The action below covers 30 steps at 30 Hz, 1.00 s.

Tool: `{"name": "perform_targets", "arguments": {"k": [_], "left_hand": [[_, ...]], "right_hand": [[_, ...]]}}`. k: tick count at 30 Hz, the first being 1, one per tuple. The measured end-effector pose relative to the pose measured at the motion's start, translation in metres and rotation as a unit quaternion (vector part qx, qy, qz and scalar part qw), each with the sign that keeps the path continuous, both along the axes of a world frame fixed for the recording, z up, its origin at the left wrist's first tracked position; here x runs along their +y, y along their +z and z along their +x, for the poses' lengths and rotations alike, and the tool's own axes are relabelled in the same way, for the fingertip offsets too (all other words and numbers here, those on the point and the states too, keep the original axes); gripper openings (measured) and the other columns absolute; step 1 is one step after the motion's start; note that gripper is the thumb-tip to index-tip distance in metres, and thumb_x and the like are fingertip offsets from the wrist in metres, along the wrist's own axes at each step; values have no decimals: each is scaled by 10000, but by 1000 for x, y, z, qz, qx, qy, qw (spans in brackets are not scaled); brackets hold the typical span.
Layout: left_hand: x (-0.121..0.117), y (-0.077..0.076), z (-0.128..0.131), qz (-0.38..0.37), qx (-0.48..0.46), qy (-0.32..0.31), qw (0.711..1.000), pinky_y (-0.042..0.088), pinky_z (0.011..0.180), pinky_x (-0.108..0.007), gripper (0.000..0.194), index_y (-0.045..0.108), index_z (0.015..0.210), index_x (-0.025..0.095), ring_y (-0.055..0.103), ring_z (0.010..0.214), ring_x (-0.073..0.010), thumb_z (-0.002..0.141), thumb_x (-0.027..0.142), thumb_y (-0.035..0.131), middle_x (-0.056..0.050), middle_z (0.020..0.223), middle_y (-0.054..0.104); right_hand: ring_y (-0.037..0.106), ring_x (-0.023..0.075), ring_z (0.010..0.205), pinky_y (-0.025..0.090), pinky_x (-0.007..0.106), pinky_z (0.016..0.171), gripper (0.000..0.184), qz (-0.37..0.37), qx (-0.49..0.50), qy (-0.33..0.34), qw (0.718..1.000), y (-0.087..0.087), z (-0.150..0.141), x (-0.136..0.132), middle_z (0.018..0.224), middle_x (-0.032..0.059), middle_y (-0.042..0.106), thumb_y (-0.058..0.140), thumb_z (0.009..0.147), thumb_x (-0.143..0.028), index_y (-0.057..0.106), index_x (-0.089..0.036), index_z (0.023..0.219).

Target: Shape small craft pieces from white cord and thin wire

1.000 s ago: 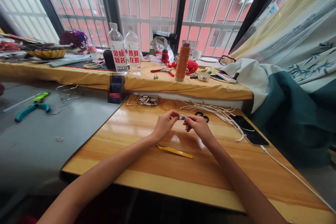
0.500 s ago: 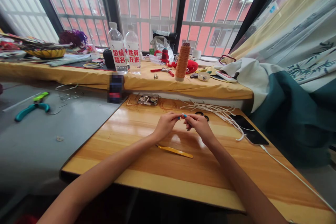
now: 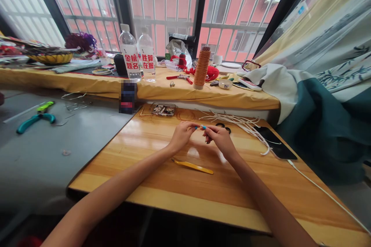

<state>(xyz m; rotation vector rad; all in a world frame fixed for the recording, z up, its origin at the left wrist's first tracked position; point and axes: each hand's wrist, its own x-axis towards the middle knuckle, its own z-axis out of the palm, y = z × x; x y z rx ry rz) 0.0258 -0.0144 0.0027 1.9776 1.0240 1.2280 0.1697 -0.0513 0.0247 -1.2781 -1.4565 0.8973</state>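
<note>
My left hand [image 3: 182,136] and my right hand [image 3: 219,138] meet above the wooden table, fingertips almost touching. Both pinch at something tiny and pale between them, too small to name. Bright blue shows at the fingertips of each hand. Yellow tweezers [image 3: 193,166] lie on the wood, nearer to me than the hands. Just behind my right hand, black-handled scissors [image 3: 220,125] are partly hidden. A bundle of white cords [image 3: 236,120] spreads to the right of them.
A phone [image 3: 274,142] with a white cable lies at the right. Behind the hands stands a clear box of small pieces [image 3: 162,109]. Teal pliers [image 3: 36,119] rest on the grey surface at left. An orange thread spool [image 3: 202,68] and water bottles [image 3: 131,56] stand on the sill.
My left hand has shifted very slightly, its fingertips a little nearer the table's far side. My right hand stays almost still.
</note>
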Motion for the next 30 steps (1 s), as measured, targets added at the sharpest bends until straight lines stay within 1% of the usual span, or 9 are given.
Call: {"name": "perform_targets", "arguments": {"k": [3,5,9,14,16,19,24,30], "left_hand": [[-1,-1,1,-53,-49,-52,996,411,733,-233,192,631,856,149,560,779,-131,764,156,462,-40,830,639],[-2,-1,1,-65,-65,-67,994,419,723,-226,204,632,860,146,569,764,-126,757,144,456,-40,818,643],[-4,1,2,-54,-77,-65,993,422,739,-226,202,636,858,152,571,790,-127,735,134,477,-44,857,646],[-5,3,2,-49,-66,-54,995,410,754,-228,194,623,861,144,565,818,-130,735,125,478,-57,879,638],[-4,2,2,-51,-67,-52,995,413,728,-225,192,601,887,147,568,772,-122,737,131,482,-47,836,635],[-2,0,2,-55,-90,-54,993,416,675,-219,196,545,923,148,569,693,-113,731,151,503,-13,714,610],[-1,-1,2,-46,-103,-66,991,412,671,-213,69,551,769,142,556,691,-108,728,174,506,-16,734,598],[-1,-1,1,-52,-99,-55,992,407,673,-213,99,573,750,142,540,686,-109,736,177,482,-14,706,593]], "right_hand": [[472,77,417,405,201,432,233,-2,-2,4,1000,1,0,-1,470,-12,522,522,698,-324,561,-138,563],[470,77,417,405,198,434,229,-3,-1,5,1000,1,0,-1,459,-14,516,519,701,-312,559,-138,558],[470,76,416,408,199,431,228,-6,6,5,1000,1,1,0,473,-13,522,521,696,-318,548,-142,553],[477,72,431,413,197,425,219,-9,22,8,1000,1,1,1,530,-8,536,533,678,-337,573,-138,597],[473,71,430,411,197,419,227,-11,28,8,1000,1,0,1,528,-8,532,541,670,-349,580,-136,603],[471,72,430,411,199,416,246,-12,33,8,999,1,0,1,525,-7,529,553,660,-368,580,-135,590],[473,73,431,412,198,418,254,-11,35,4,999,1,0,0,519,-7,524,559,658,-376,573,-137,574],[471,74,427,409,201,415,262,-13,36,4,999,1,-1,0,525,-6,532,568,646,-395,585,-140,585]]}}
